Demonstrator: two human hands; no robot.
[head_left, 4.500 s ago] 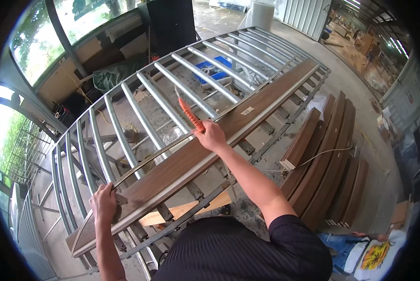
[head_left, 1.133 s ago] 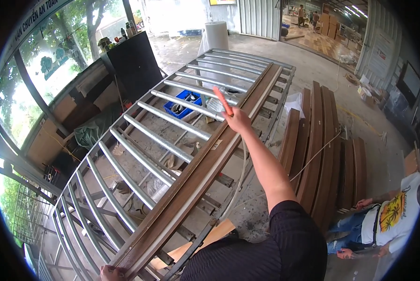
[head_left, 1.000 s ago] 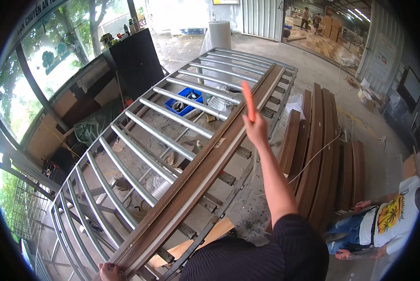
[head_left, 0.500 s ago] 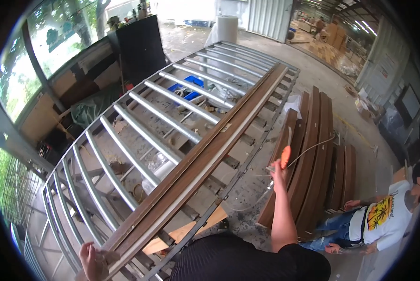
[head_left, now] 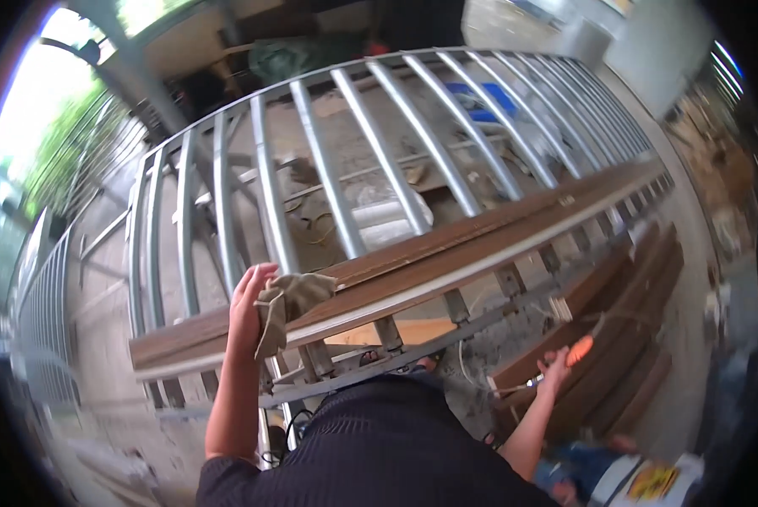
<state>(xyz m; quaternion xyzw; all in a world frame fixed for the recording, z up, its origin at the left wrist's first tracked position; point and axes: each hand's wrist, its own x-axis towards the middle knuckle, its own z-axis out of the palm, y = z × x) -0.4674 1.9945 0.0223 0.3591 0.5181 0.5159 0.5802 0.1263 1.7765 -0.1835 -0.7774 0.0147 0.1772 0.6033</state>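
Note:
My left hand [head_left: 247, 308] grips a beige cloth rag [head_left: 298, 296] over the near left part of a long brown board [head_left: 446, 253]. The board has a pale strip along its near side and lies across a rack of round metal bars [head_left: 385, 148]. Off to the right, my right hand [head_left: 553, 370] is closed round an orange air blow gun [head_left: 579, 350]. A thin hose runs from its metal fitting. The blow gun is held above several brown boards [head_left: 598, 372] stacked beside the rack, apart from the long board.
A person in a white printed shirt [head_left: 649, 482] is at the lower right. Beneath the rack are a blue crate [head_left: 483, 101] and a pale wrapped roll [head_left: 387, 221]. A light wooden plank [head_left: 404, 331] lies under its near edge. Metal railings [head_left: 45, 313] stand at the left.
My view has swung left. My left hand with the rag has come up over the board. My right hand, still holding the blow gun, is lower and nearer my body.

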